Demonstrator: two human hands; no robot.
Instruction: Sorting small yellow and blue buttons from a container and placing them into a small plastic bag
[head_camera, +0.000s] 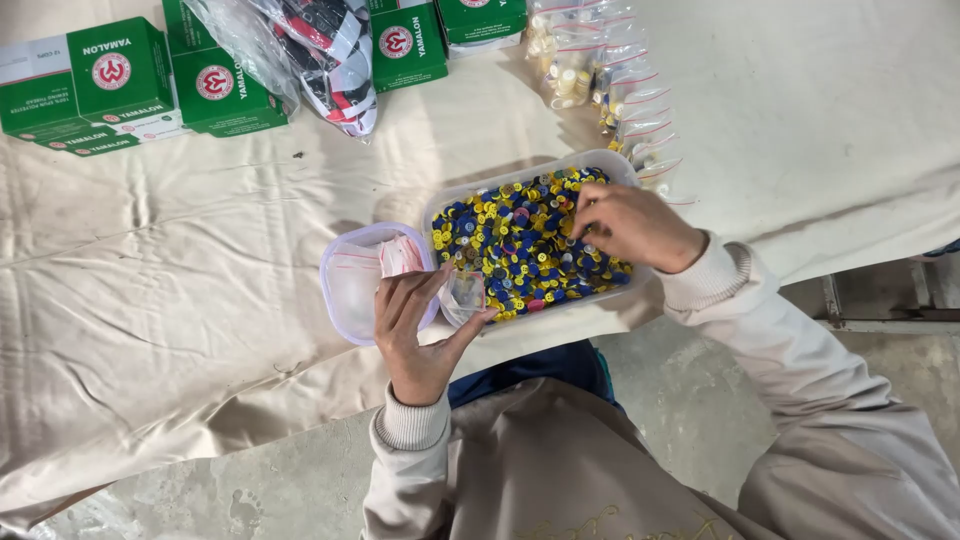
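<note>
Green boxes (120, 85) stacked far left, out of way. Small tub (352, 285) keeps empty bags by left hand (418, 330), fingers pinching bag (463, 295) mouth-up beside tray (470, 195). Right hand (632, 225) in buttons (520, 245), fingertips together picking. Filled bags (610, 80) piled beyond.

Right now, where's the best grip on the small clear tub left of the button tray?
Probably the small clear tub's left rim, coming from the left. That side is bare; the left hand with its small clear bag covers the right edge, and the tray of buttons crowds it there.
</note>
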